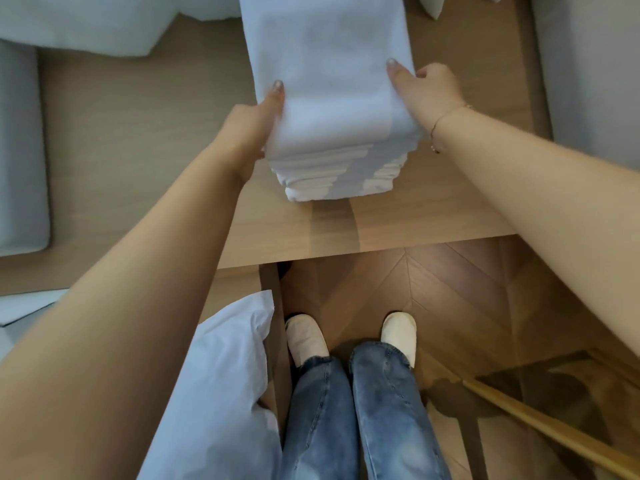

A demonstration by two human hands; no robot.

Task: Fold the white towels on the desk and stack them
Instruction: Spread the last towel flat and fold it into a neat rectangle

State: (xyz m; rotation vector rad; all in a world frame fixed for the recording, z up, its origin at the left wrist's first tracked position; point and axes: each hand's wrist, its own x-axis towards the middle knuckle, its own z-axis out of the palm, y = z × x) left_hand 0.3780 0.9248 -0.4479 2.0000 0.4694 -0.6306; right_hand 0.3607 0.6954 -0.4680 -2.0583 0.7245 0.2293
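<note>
Left hand (258, 124) and right hand (424, 88) grip opposite sides of the folded white towel stack (332, 133), centre-top of frame, on the wooden desk (156, 150)

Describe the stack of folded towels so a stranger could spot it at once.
Start at the wooden desk, near its front edge above the person's feet. The stack of folded towels stands there, held between the left hand and right hand. Unlike the loose white cloth nearby, its front shows neat layered folds.
</note>
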